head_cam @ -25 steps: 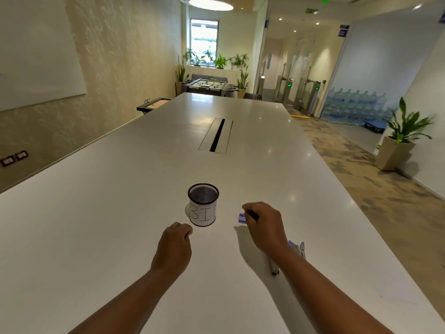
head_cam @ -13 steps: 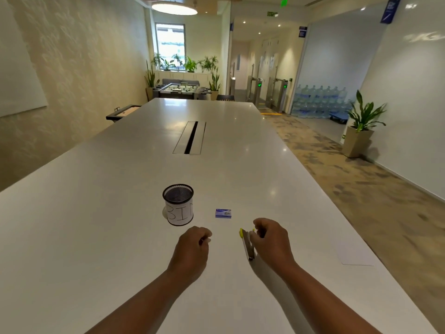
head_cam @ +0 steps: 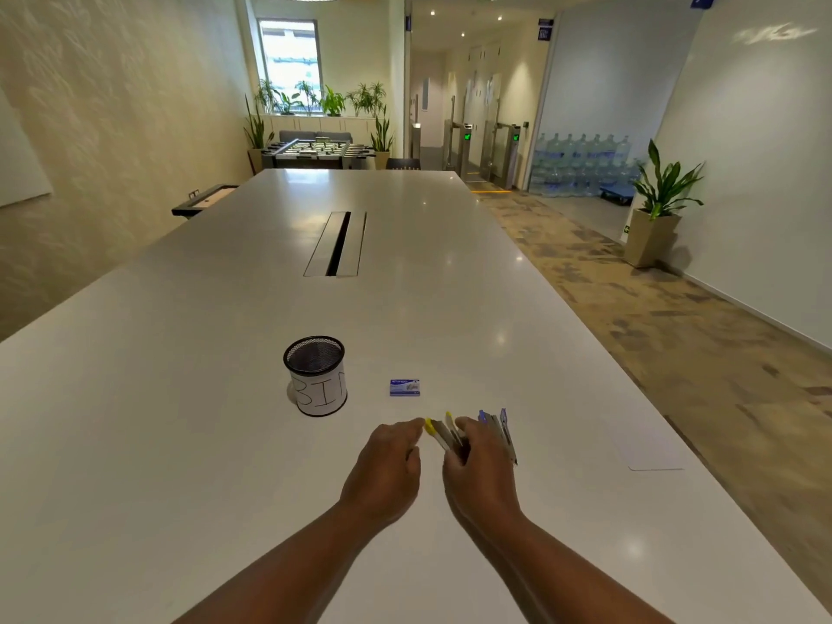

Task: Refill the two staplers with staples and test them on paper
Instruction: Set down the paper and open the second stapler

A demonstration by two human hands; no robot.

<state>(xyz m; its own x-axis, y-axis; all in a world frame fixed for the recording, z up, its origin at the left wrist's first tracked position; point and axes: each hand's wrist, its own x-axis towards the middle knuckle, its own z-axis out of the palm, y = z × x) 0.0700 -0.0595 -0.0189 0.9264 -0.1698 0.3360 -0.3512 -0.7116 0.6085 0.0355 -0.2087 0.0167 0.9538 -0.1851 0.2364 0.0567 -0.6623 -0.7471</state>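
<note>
Mesh cup [head_cam: 315, 376] stands left on the worktop [head_cam: 180, 398], paper wrap hand-lettered "BIN", well apart from the hands. Right of it, a small blue staple box [head_cam: 404, 387] lies flat; print on the lid is too small to read, brand unknown. It sits just beyond the hands, on the far side, about in line with the gap between them. Left hand [head_cam: 387, 466] is knuckles-up, fingers loosely bent, tips reaching right toward the yellow tip of the yellow stapler [head_cam: 443, 434]; I can't tell whether it's touching or pinching it. Right hand [head_cam: 477, 466] has fingers curled round that stapler's rear half, so it's clamped on it. The stapler looks opened, two yellow-tipped arms fanning out, long axis running away from the person and tilted a little left, tips pointing toward the box. Key relation: open end faces the left hand, which is nearest it, and the box is a short reach forward of either hand; I'd say the left is freer to fetch staples while the right holds. Blue stapler [head_cam: 499, 432] lies just beside the right hand on its outer side, same away-pointing axis, also looks splayed; untouched as far as I can see. Far right near the edge, a white paper sheet [head_cam: 653, 452] lies flat, well apart from both hands. No staples out yet, by the look of it: loading not begun.
</note>
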